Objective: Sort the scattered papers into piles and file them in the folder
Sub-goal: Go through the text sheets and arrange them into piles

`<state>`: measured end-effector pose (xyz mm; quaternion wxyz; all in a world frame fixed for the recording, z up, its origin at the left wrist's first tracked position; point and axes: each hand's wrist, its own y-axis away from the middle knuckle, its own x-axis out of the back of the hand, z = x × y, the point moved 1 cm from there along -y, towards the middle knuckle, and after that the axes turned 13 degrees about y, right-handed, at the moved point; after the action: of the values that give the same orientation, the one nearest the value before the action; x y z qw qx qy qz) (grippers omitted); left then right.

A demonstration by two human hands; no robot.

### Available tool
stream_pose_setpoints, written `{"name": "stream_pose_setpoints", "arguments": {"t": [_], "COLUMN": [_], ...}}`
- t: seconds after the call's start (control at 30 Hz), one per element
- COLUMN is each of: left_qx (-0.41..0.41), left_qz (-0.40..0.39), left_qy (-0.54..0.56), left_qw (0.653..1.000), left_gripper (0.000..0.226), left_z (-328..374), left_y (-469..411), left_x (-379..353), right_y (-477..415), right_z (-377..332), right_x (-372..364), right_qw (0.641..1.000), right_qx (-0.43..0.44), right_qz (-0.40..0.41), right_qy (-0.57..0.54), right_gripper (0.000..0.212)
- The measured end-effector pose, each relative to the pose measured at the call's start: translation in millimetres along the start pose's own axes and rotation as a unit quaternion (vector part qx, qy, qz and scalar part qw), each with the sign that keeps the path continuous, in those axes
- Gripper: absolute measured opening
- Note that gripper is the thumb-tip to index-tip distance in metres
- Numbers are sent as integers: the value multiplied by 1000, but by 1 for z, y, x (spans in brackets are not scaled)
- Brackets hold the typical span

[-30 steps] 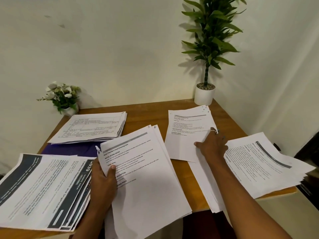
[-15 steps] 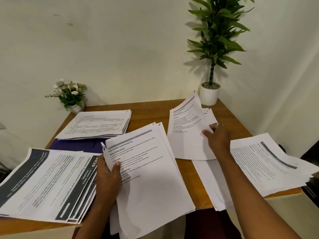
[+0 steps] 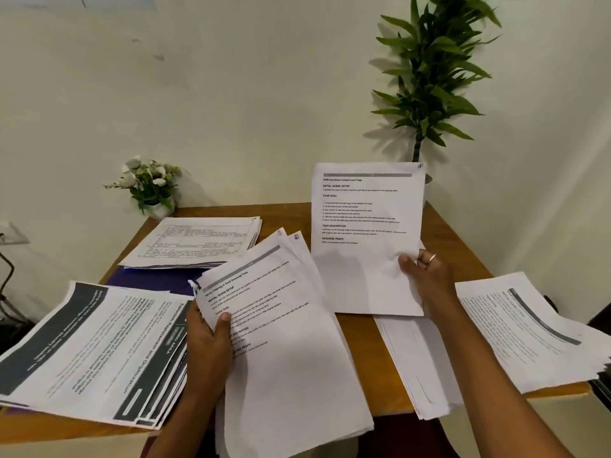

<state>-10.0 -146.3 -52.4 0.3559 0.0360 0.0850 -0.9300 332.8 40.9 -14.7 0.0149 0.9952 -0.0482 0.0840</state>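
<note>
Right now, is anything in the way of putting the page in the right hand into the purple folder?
Yes. The purple folder lies under two piles: the table-printed pile on its far part and the dark-banded pile over its near edge. The right hand holds the sheet up, well to their right.

Flat piles: 4. These are 11 o'clock pile (image 3: 195, 241), 8 o'clock pile (image 3: 89, 352), 5 o'clock pile (image 3: 416, 358), 3 o'clock pile (image 3: 529, 328). Held stack (image 3: 281, 342): 1. Held sheet (image 3: 367, 239): 1. Purple folder (image 3: 155, 280): 1. Plants: 2, flowering plant (image 3: 150, 190) and leafy plant (image 3: 426, 77).

head cam | looks forward-down | close over wooden table (image 3: 443, 246)
</note>
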Motion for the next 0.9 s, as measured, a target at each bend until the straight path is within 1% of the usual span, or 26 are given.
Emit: {"name": "stream_pose_setpoints", "arguments": {"t": [0.13, 0.27, 0.33, 0.4, 0.53, 0.6, 0.67, 0.7, 0.77, 0.9], "left_qx": [-7, -7, -5, -4, 1, 2, 1, 2, 10, 12], "left_qz": [-10, -10, -11, -11, -9, -7, -6, -6, -8, -6], "left_qy": [-3, -4, -4, -3, -6, -5, 0, 5, 12, 11], "left_qw": [1000, 1000, 1000, 1000, 1000, 1000, 1000, 1000, 1000, 1000], "left_gripper": [57, 57, 57, 56, 57, 57, 56, 55, 48, 43], "left_z": [2, 1, 2, 1, 0, 0, 0, 0, -2, -4], "left_y": [1, 1, 1, 1, 0, 0, 0, 1, 0, -1], "left_x": [0, 0, -1, -1, 0, 0, 0, 0, 1, 0], "right_y": [2, 6, 5, 2, 4, 11, 24, 31, 44, 59], "right_z": [-7, -25, -31, -35, -38, -34, -28, -23, -13, 6], "right_x": [-2, -1, 1, -1, -13, -23, -35, -41, -51, -58], "right_qw": [999, 994, 989, 987, 991, 996, 999, 998, 996, 993], "right_qx": [16, 27, 42, 41, 31, 28, 27, 24, 13, 6], "right_qz": [31, 92, 123, 131, 99, 43, -23, -50, -85, -114], "right_qy": [-17, -58, -67, -82, -84, -73, -16, -1, -8, -20], "right_gripper": [14, 10, 16, 20, 22, 15, 12, 13, 16, 27]}}
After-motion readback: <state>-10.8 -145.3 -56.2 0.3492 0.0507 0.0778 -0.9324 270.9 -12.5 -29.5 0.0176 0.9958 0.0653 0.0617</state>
